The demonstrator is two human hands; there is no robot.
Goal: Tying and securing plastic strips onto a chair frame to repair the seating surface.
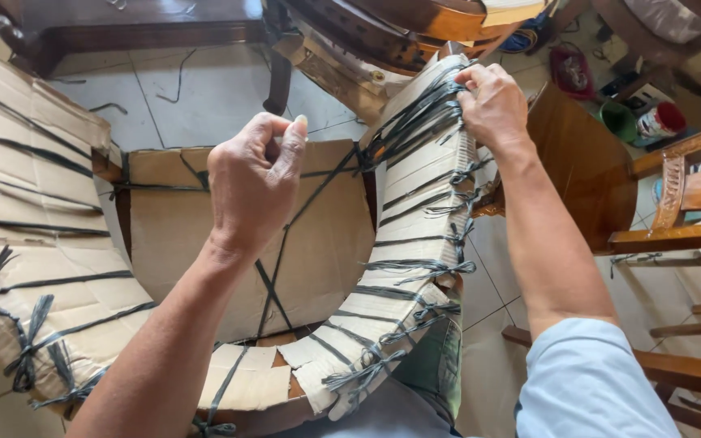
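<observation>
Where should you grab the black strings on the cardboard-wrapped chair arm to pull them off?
Probably at the loose knotted tails of the black plastic strings, coming from the outer right edge of the curved cardboard-wrapped chair arm. There the frayed ends stick out free, while across the cardboard the strings lie flat and tight. The right hand already pinches a bunch at the top; the left hand is fisted.

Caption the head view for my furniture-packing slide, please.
Right hand grips black plastic ties on a cardboard-wrapped curved chair frame while the left hand is clenched above it.
</observation>
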